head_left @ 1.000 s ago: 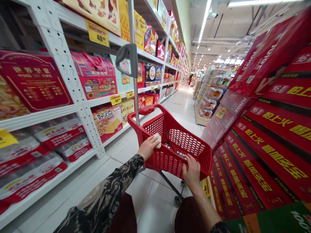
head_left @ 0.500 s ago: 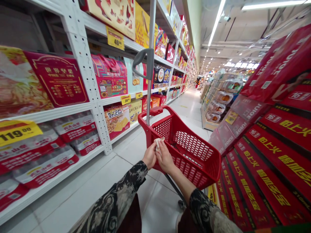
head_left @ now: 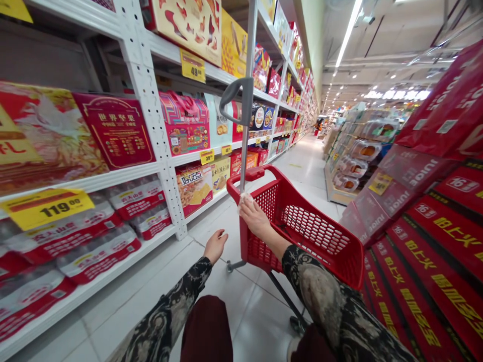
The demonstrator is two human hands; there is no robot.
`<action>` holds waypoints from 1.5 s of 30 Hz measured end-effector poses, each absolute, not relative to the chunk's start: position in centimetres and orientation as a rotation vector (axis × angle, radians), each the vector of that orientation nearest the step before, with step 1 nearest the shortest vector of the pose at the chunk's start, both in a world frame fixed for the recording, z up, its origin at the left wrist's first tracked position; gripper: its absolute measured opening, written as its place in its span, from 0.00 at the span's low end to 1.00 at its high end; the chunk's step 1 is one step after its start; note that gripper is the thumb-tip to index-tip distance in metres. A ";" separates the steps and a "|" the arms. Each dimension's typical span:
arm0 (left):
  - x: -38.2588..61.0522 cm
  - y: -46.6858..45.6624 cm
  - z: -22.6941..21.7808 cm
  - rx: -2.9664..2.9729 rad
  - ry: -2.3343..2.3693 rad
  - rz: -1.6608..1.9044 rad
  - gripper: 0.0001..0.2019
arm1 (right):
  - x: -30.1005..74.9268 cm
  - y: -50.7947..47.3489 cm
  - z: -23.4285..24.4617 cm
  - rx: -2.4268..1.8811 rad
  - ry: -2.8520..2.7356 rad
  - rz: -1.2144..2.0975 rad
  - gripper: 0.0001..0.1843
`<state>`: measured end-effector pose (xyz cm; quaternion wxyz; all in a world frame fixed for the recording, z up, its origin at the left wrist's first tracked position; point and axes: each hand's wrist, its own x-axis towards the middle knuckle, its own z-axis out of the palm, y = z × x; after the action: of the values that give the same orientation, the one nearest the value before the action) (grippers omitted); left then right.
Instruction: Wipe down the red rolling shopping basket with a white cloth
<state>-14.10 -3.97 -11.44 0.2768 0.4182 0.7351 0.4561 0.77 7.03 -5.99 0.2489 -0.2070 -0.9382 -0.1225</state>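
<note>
A crumpled white wipe or cloth (head_left: 246, 198) is under the fingers of my right hand (head_left: 256, 217), pressed against the near corner of the red shopping cart's basket (head_left: 320, 229), just below the rim. My left hand (head_left: 216, 246) hangs in the air to the left of the cart, holding nothing, its fingers slightly bent and thumb apart. A metal pole with a grey loop handle (head_left: 237, 102) rises from the cart's corner beside my right hand. Part of the wipe is hidden by my fingers.
White metal shelves (head_left: 149, 100) with boxed snacks and bottled water packs (head_left: 100, 246) line the left. Stacked red drink cartons (head_left: 433, 251) stand close on the right. A display of packaged goods (head_left: 350, 156) is farther down the aisle. Cart wheels (head_left: 298, 324) rest on the tiled floor.
My hands, earlier together around the wipe, have parted. The right hand has taken the wipe up to the cart's corner; the left has dropped away to the lower left. The view has shifted slightly left.
</note>
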 end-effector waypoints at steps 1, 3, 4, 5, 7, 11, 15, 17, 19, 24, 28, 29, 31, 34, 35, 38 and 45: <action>-14.1 -4.2 -11.8 1.122 1.990 1.198 0.17 | 0.7 7.0 -6.9 -0.546 -2.597 -0.381 0.17; -13.8 -4.6 -12.2 1.126 2.008 1.150 0.17 | 0.8 6.7 -8.8 -0.527 -2.674 -0.459 0.15; -13.6 -4.7 -12.3 1.130 2.011 1.130 0.17 | 0.9 6.5 -9.6 -0.524 -2.711 -0.483 0.14; -13.3 -4.8 -12.4 1.134 2.011 1.115 0.17 | 1.1 6.2 -10.2 -0.521 -2.744 -0.496 0.13; -12.8 -4.7 -12.6 1.144 2.005 1.098 0.16 | 1.3 5.8 -10.9 -0.514 -2.781 -0.489 0.13; -12.4 -4.0 -12.2 1.149 1.990 1.132 0.19 | 1.4 5.5 -9.9 -0.505 -2.695 -0.350 0.15; -12.5 -2.6 -9.7 0.903 1.796 1.488 0.22 | 0.8 4.6 -8.0 -0.564 -2.458 0.056 0.19; -12.3 -2.1 -8.1 0.686 1.590 1.626 0.22 | 0.5 3.5 -7.4 -0.582 -2.294 0.342 0.20; -12.0 -2.0 -6.7 0.554 1.362 1.633 0.19 | 0.5 2.3 -6.9 -0.608 -2.123 0.616 0.20; -10.8 -2.9 -5.6 0.479 0.988 1.552 0.13 | 0.9 0.9 -6.1 -0.732 -1.757 1.015 0.22; -9.5 -3.4 -5.7 0.433 0.940 1.561 0.13 | 1.3 1.1 -6.2 -0.781 -1.567 1.066 0.23; -9.0 -3.5 -5.6 0.430 0.910 1.570 0.13 | 1.4 1.2 -6.4 -0.804 -1.555 1.068 0.22; -7.9 -3.5 -5.6 0.445 0.837 1.571 0.12 | 1.6 1.0 -6.8 -0.893 -1.595 1.030 0.18; -6.5 -3.4 -5.8 0.466 0.790 1.551 0.09 | 2.2 0.5 -7.1 -1.054 -1.795 0.836 0.11; -6.2 -3.4 -6.0 0.457 0.793 1.560 0.08 | 2.5 0.3 -7.1 -1.087 -1.868 0.739 0.11; -6.1 -3.3 -6.7 0.396 0.842 1.618 0.07 | 3.7 -0.4 -6.5 -1.040 -2.039 0.361 0.11; -7.7 -3.7 -7.2 0.272 0.858 1.471 0.06 | 5.2 -1.6 -6.8 -0.483 -2.663 0.032 0.37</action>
<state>-7.70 -3.69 -7.22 0.6508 0.1198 0.3777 0.6476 5.23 -1.61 -6.79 0.2158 -0.1744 -0.9607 0.0116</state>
